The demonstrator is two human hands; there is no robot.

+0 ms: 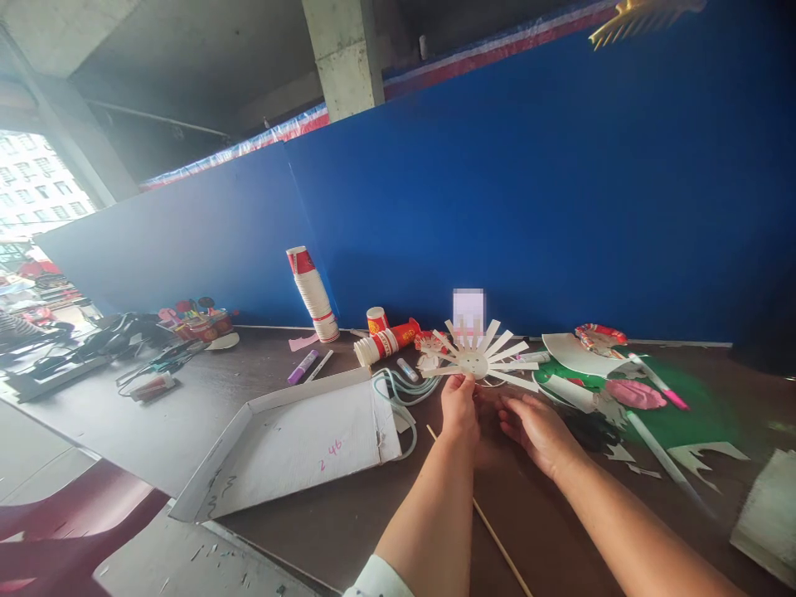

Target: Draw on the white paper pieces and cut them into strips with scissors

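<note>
- Now the left hand (460, 408) has a cut paper piece (473, 365) pinched at its bottom edge, the strips fanning out above the table (404, 506), short of the blue partition (528, 191).
- Right hand (536, 431) sits just beside it, fingers loosely curled; whether they grip anything, I can't tell.
- Between the forearms, a wedge of bare tabletop opens toward the near side, a thin wooden stick (497, 543) slanting through it.
- Over on the left, a shallow cardboard tray (298, 439) takes up room, its corner at the table's front edge.
- Further back, stacked paper cups (316, 298) lean near the partition.
- Tight on the right: paper scraps (622, 453) and a pink-tipped marker (660, 383) crowd the green patch.
</note>
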